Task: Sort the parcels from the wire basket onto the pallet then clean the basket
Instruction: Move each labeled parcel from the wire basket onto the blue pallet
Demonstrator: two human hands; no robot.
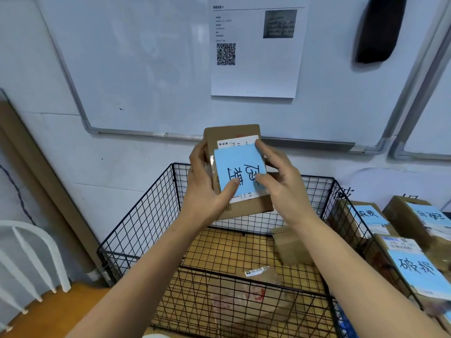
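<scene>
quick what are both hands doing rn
Left hand: closed on the cardboard parcel, thumb on its blue label.
Right hand: closed on the same parcel.

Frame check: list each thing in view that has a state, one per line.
held parcel: lifted above the basket, blue label facing the camera
left hand: gripping the held parcel's left edge
right hand: gripping its right edge
wire basket: open-topped, not yet empty
small box: in the basket
flat packet: lying on the basket floor
labelled parcels: stacked outside the basket, to its right
</scene>
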